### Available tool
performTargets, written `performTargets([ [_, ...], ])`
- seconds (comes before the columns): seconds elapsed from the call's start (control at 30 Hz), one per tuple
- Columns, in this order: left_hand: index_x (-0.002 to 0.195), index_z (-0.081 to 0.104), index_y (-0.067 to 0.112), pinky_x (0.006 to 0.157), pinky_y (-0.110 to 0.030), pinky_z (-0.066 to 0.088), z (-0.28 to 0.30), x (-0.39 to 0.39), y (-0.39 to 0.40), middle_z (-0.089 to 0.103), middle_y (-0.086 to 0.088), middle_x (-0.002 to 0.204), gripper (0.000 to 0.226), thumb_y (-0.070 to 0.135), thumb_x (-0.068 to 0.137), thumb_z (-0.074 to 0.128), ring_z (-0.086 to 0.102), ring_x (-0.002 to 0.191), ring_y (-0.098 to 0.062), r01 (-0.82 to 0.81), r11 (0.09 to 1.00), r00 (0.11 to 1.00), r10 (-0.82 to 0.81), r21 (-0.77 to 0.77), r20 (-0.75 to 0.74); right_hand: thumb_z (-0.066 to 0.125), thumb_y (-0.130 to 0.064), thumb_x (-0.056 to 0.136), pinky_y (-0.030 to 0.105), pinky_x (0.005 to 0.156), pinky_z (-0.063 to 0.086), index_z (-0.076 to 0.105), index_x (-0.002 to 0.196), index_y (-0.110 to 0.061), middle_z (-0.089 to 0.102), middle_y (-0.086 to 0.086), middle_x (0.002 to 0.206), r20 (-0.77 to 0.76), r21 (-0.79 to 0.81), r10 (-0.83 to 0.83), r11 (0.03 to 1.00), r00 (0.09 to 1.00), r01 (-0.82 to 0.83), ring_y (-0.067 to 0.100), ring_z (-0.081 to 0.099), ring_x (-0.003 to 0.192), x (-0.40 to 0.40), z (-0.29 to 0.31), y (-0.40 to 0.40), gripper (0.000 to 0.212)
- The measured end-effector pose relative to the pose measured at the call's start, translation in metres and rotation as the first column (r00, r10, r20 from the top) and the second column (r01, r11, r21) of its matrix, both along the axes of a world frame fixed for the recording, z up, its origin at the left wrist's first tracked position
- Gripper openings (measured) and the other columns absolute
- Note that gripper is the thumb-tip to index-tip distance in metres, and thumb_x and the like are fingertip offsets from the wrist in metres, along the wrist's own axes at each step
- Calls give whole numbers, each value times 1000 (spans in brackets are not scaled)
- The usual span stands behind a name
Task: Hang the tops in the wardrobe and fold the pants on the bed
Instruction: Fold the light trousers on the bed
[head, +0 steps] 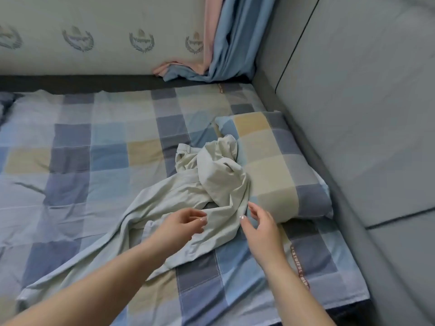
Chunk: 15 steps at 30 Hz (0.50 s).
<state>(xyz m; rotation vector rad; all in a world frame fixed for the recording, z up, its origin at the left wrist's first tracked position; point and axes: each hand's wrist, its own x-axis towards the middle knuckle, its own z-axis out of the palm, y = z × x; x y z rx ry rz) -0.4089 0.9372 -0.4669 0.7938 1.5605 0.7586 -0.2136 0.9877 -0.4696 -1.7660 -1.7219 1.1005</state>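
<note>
My forearms come in from the bottom of the frame. My left hand (186, 222) hovers low over the pale green garment (207, 184), fingers loosely curled with thumb and fingertips nearly meeting but holding nothing. My right hand (261, 224) is beside it at the cloth's right edge, fingers relaxed and slightly spread; whether they touch the fabric I cannot tell.

The garment lies crumpled at centre frame on the checked bed sheet (94, 147). Its long axis runs from a limp end at lower left up to a bunched heap against the pillow (277, 165) at centre right.

I judge this the pick-up step: next I must pinch an edge and shake it out, to tell top from pants.

Beyond, curtains (226, 43) hang at the upper middle.
</note>
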Motion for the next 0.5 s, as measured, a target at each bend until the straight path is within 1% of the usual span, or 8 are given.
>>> performTargets([
  [0.07, 101, 64, 31, 82, -27, 50, -35, 3, 41, 70, 8, 101, 10, 30, 91, 61, 67, 92, -5, 24, 1000, 999, -24, -19, 24, 56, -27, 92, 21, 91, 35, 49, 135, -21, 49, -3, 128, 80, 8, 41, 999, 996, -41, 5, 47, 110, 0, -43, 45, 44],
  [0.13, 108, 62, 30, 79, -23, 49, -71, 6, 79, 68, 9, 106, 17, 34, 91, 62, 65, 97, -5, 54, 998, 997, -51, -42, 61, 55, -27, 93, 24, 98, 34, 47, 137, -18, 46, 0, 136, 185, -6, 88, 996, 979, -88, 14, 45, 123, 1, -85, 86, 46],
  [0.2, 118, 59, 28, 78, -23, 47, -104, 10, 111, 65, 9, 110, 29, 35, 90, 62, 61, 103, -6, 40, 998, 997, -36, -49, 69, 54, -27, 93, 25, 103, 31, 44, 139, -16, 39, 2, 143, 280, -20, 122, 992, 952, -121, 17, 40, 130, 3, -121, 121, 49],
  [0.3, 129, 53, 28, 82, -26, 49, -156, 17, 148, 60, 6, 123, 45, 33, 87, 66, 57, 110, -11, -21, 999, 997, 24, -44, 69, 51, -31, 94, 30, 108, 28, 37, 144, -19, 25, 2, 153, 399, -40, 207, 977, 893, -209, 19, 29, 138, 3, -168, 160, 54],
  [0.37, 136, 47, 28, 78, -24, 46, -179, 27, 168, 52, 3, 135, 58, 32, 83, 71, 55, 112, -11, -39, 999, 997, 41, -31, 63, 49, -34, 94, 35, 111, 28, 33, 146, -24, 15, 1, 157, 488, -35, 246, 964, 838, -262, 20, 21, 142, 6, -189, 181, 56],
  [0.43, 142, 38, 28, 80, -23, 41, -200, 34, 190, 42, -1, 144, 70, 33, 82, 72, 50, 115, -13, -69, 998, 997, 69, 7, 44, 48, -35, 93, 36, 112, 26, 33, 146, -28, 8, 0, 159, 530, -18, 254, 957, 809, -289, 21, 16, 144, 7, -207, 207, 55],
  [0.5, 145, 31, 28, 84, -25, 37, -218, 35, 208, 39, -2, 145, 76, 35, 82, 72, 49, 115, -15, -122, 991, 992, 124, 54, -33, 50, -35, 93, 36, 112, 24, 36, 144, -31, 5, 2, 160, 523, -24, 246, 961, 816, -275, 22, 15, 144, 7, -224, 225, 53],
])
